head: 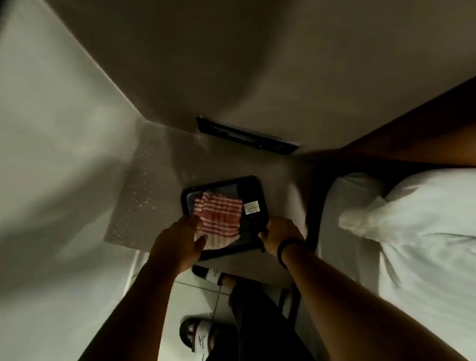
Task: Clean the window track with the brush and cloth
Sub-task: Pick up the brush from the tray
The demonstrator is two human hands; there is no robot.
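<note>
A black tray [252, 183] rests on a low grey-brown surface in front of me. On it lies a red-and-white striped cloth [221, 214]. To the cloth's right is a brush [251, 208] with a pale bristle head and a dark handle running toward me. My left hand [179, 243] is at the cloth's left edge, with its fingers and thumb closed around that corner. At the tray's near right corner, my right hand [280, 232], with a dark band on its wrist, is wrapped around the brush handle.
A dark narrow slot [247, 135] sits low on the wall beyond the tray. A speckled ledge [144, 193] lies to the left. A bed with white bedding [420, 237] fills the right. My feet in black-and-white sandals [199, 337] stand on pale floor tiles.
</note>
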